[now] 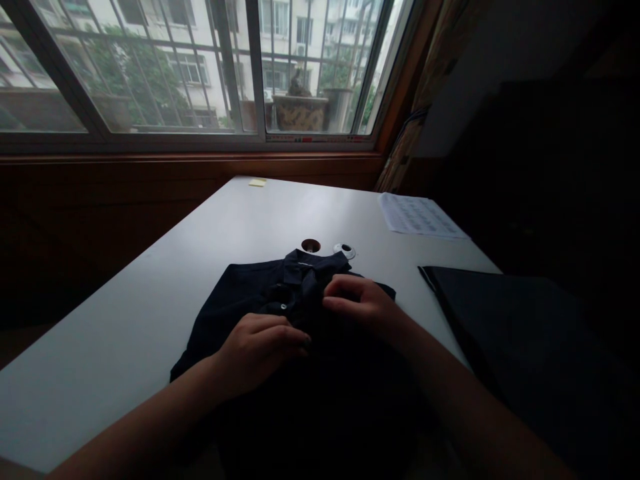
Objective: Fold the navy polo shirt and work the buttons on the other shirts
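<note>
A dark navy collared shirt (220,307) lies front up, its collar toward the window. Below the collar, one small pale button (283,307) shows at the front opening. My left hand (263,347) rests low on the shirt front, thumb and fingers pinched on the dark cloth. Higher up, beside the collar on the right, my right hand (367,303) has its fingers curled together on the shirt. Deep shadow hides the lower part of the shirt and exactly what lies between the fingertips.
The shirt is on a white table (150,293). Beyond the collar are a round cable hole (311,246) and a white ring-shaped cover (345,251). Printed sheets (420,215) lie at the back right, a dark flat folder-like item (520,320) at the right, a yellow note (257,183) at the far edge.
</note>
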{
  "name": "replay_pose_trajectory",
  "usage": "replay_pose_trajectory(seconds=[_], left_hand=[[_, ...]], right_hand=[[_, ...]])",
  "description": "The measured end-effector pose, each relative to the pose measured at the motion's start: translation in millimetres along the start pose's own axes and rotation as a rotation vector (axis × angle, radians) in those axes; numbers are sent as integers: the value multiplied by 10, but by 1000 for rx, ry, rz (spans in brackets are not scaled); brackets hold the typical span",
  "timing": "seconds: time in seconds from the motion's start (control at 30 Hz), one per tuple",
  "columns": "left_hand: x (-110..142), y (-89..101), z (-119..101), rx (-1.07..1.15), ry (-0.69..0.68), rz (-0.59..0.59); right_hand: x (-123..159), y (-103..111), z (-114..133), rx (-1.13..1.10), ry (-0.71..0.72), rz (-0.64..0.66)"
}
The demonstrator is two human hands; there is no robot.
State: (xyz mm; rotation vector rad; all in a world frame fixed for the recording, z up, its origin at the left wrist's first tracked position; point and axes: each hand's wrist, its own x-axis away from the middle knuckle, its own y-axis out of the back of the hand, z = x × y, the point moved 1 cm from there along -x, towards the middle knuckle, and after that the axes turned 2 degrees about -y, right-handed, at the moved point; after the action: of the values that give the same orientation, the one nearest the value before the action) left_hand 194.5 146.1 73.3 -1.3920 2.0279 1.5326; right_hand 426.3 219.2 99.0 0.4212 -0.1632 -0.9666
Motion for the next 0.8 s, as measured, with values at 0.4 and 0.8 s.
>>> replay_pose_trajectory(seconds=[0.4,0.8], left_hand=[[23,-3,97,42,131,-73],[-13,129,124,-14,163,-151]], right_hand=[[-4,67,9,-99,-60,-67],[9,75,-3,-44,-53,-19]])
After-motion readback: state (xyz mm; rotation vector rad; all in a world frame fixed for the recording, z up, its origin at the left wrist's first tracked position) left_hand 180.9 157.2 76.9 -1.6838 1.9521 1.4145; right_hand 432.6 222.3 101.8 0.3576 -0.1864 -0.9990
